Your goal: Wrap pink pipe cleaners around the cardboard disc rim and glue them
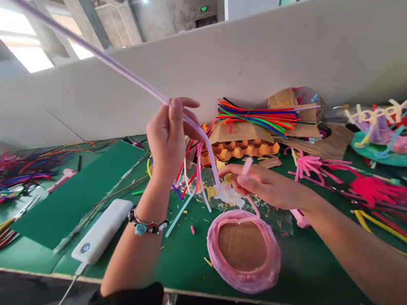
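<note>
My left hand is raised above the table, its thumb and fingers closed on a long lilac pipe cleaner that runs to the upper left and hangs down below the hand. Lower and to the right, my right hand pinches a pale pink pipe cleaner between thumb and fingers. The lower end of the lilac strand passes close to the right fingertips. Beneath the right hand lies a round ring wound in pink and lilac, with a brown cardboard disc in its middle.
A white power bank with a cable lies left. Behind are bundled coloured pipe cleaners above an orange egg tray. Pink tassels and a teal piece lie right; tangled pipe cleaners lie far left.
</note>
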### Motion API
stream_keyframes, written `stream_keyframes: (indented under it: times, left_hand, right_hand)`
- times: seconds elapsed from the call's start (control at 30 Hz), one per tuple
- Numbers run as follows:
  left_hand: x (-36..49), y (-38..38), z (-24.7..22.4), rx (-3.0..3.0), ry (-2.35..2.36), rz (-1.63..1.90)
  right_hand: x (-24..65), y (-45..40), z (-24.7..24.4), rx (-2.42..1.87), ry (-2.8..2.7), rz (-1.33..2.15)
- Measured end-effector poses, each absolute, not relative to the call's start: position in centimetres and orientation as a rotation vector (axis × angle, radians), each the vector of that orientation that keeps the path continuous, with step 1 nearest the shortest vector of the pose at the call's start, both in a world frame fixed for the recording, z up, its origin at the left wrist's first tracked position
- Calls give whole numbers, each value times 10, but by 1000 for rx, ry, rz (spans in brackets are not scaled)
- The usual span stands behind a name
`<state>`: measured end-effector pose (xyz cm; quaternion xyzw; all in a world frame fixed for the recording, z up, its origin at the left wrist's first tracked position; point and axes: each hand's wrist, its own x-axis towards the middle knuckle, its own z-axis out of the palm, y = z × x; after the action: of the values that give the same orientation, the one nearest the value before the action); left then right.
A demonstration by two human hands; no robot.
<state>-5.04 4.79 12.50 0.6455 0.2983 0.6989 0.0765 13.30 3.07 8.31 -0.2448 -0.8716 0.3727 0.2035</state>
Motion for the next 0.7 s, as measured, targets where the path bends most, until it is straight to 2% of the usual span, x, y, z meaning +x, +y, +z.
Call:
stream_keyframes:
  times: [0.27, 0.5, 0.7]
  left_hand:
    - [-43, 47, 118, 1948, 1011, 1896]
    - [-34, 39, 118, 1987, 1120, 1635]
    - [-82, 76, 122, 2202, 1191, 1225]
  right_hand:
    - [130, 29, 83, -755, -2323, 1004]
    - [119, 26, 76, -801, -2078, 1216]
    - [121, 34, 76, -730, -1817, 1429]
